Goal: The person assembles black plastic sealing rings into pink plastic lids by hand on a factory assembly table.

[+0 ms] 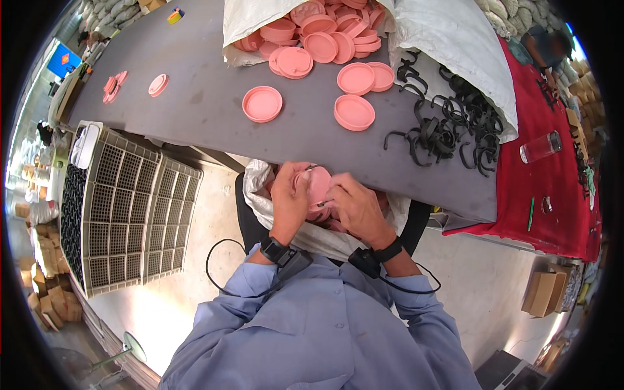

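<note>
Over my lap, my left hand (290, 200) is closed round the left edge of a round pink lid (318, 183). My right hand (357, 207) pinches at the lid's right edge, and small dark bits, perhaps part of a black strap, show beside the fingers. Beneath both hands an open white woven sack (257, 188) rests between my knees with more pink pieces inside. Ahead on the grey table, loose pink lids (262, 104) lie in front of a white sack (242, 57) spilling many more. To their right, a tangle of black straps (439, 138) spills from another white sack (465, 55).
A grey plastic crate (123, 214) stands at the left. The red-covered table (481, 221) on the right bears a clear jar (539, 147) and a green pen (531, 214). Another person (546, 49) is at its far end. A fan (134, 347) stands lower left.
</note>
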